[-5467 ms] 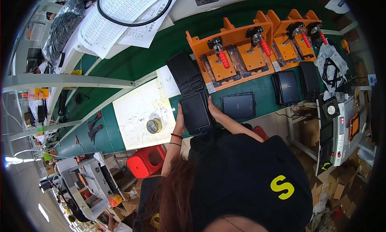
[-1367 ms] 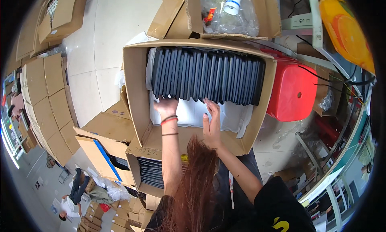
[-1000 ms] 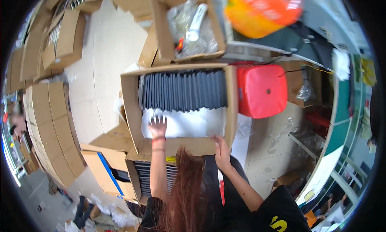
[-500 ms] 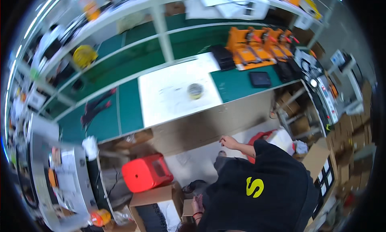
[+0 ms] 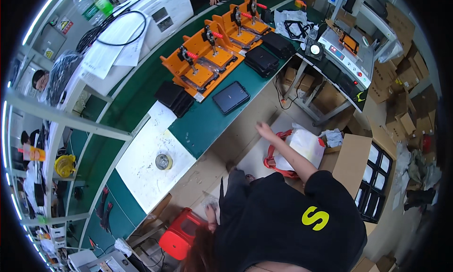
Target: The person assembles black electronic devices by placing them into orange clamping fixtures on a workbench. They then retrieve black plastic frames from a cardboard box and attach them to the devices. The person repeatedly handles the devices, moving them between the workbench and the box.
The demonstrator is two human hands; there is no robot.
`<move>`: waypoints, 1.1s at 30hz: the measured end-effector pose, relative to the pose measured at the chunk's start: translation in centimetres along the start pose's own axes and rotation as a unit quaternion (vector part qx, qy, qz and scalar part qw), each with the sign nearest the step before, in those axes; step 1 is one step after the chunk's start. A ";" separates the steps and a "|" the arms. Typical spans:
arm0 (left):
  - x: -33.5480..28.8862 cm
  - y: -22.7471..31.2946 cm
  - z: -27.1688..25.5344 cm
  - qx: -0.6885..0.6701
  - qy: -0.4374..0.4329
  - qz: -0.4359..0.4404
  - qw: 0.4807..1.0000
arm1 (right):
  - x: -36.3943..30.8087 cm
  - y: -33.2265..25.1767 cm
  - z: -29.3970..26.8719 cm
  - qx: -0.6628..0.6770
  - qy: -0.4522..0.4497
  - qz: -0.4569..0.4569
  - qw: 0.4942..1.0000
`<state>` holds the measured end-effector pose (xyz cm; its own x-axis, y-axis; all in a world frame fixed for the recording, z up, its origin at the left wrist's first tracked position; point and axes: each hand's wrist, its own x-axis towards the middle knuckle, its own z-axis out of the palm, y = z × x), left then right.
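Our right hand (image 5: 264, 129) has moved nearer the black tablet (image 5: 230, 97) on the desk (image 5: 200, 133), still untouched; our left hand (image 5: 211, 213) hangs before the desk; we cannot tell either's grip.

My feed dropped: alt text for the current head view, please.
The person's left hand hangs near a red stool and the right hand before a green workbench, neither visibly holding anything. The workbench bears a tablet-like device and orange fixtures.

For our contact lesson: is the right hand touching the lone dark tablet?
Apart: the head view shows floor and bench between right hand and tablet.
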<state>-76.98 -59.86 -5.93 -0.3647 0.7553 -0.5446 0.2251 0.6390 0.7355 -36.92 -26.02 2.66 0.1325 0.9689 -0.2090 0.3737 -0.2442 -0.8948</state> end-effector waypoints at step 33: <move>30.1 76.7 33.7 0.226 -0.221 0.382 0.868 | 26.1 -12.1 -11.9 0.274 -0.054 0.276 0.920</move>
<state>-40.24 16.80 20.54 0.4075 0.9020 -0.1428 0.6170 -0.1567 0.7712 -27.06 1.69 12.69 0.0597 0.7089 -0.7028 -0.2458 -0.6719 -0.6987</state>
